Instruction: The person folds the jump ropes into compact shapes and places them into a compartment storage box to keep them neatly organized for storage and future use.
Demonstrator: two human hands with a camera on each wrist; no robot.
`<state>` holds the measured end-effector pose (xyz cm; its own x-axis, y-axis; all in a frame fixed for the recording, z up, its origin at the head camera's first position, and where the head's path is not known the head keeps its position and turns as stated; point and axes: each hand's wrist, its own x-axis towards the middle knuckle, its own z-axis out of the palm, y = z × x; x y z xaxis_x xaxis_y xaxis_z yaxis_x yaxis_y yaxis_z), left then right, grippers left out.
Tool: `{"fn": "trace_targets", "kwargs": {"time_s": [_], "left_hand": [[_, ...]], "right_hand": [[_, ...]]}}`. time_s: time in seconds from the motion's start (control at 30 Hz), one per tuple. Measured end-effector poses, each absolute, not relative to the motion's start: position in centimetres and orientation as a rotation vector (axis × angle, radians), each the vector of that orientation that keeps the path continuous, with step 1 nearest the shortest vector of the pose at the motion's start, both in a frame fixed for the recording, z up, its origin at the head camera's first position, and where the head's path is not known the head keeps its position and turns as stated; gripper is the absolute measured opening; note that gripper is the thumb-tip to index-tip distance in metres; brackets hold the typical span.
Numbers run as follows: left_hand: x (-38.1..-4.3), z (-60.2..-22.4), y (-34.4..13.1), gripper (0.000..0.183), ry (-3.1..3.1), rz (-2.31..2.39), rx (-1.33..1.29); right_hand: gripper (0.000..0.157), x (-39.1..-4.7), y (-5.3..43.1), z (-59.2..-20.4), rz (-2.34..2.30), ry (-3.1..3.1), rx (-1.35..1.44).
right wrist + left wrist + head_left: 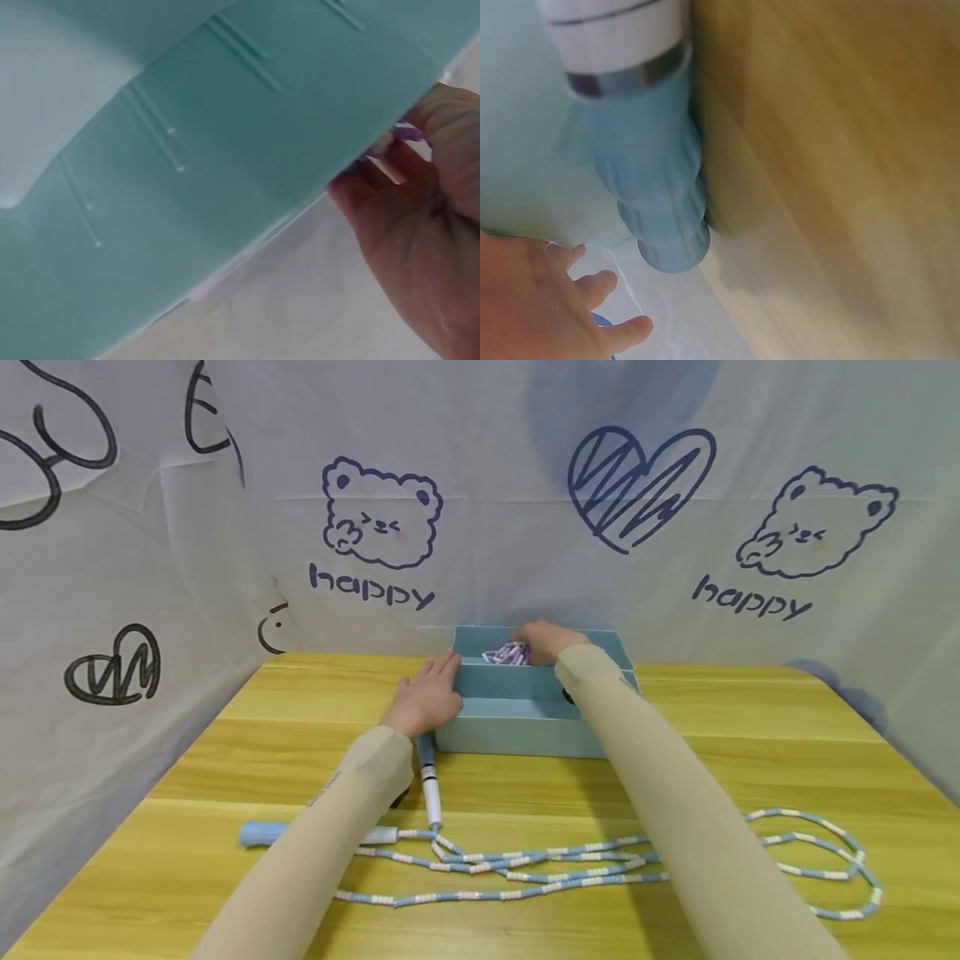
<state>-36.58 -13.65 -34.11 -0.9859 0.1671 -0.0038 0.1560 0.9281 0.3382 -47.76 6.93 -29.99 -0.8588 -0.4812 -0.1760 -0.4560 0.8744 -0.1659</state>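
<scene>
A light-blue box (517, 737) with a front and a back compartment stands at the far side of the table. My left hand (426, 697) rests on its left edge, fingers extended. Over the back compartment, my right hand (550, 639) curls its fingers and thumb around part of a purple-and-white beaded rope (507, 653); the right wrist view shows a purple bit (409, 133) between them. Most of that rope is hidden by the hand and the box divider (247, 150). Beside the box, under my left hand, lies a blue-and-white jump rope handle (649, 172).
The blue-and-white beaded jump rope (540, 857) stretches across the front of the wooden table (315, 693), looping at the right. Its other handle (262, 833) lies at the left, partly behind my left forearm. A white printed cloth (495, 543) hangs behind the box.
</scene>
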Motion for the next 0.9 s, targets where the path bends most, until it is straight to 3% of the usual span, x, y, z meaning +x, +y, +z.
{"fn": "trace_targets", "kwargs": {"time_s": [0.3, 0.9], "left_hand": [[-36.6, -34.4, -13.4, 0.071, 3.049, 0.535, 0.251], [-36.5, -33.9, -13.4, 0.071, 3.037, 0.554, 0.235]], "right_hand": [[0.061, -48.2, 7.5, -30.1, -0.163, 2.689, -0.622], [0.059, -47.0, 8.0, -29.9, -0.275, 2.627, -0.619]]}}
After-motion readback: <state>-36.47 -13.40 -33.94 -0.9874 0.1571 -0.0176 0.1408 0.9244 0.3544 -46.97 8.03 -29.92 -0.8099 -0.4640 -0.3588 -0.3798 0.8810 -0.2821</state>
